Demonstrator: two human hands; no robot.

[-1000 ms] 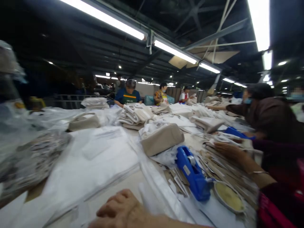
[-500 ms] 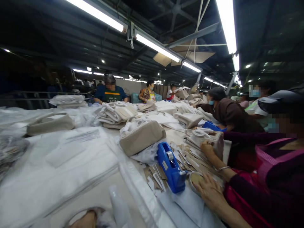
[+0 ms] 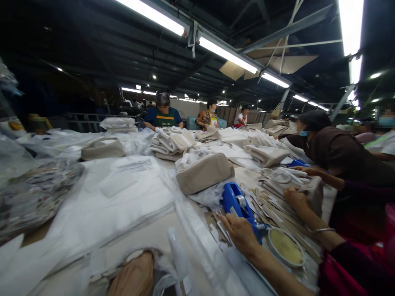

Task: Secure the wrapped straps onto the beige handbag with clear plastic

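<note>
Head view: one hand (image 3: 132, 277) lies inside clear plastic bag (image 3: 173, 263).

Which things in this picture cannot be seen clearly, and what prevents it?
All in the head view:
1. Own hand: wrapped in clear plastic and cut off by the bottom edge, so its grip cannot be told.
2. Blue tape dispenser: a co-worker's hand covers its front end.
3. Printed sheet on the white bags: text too small to read.
4. Packets at left: blurred behind plastic.
</note>
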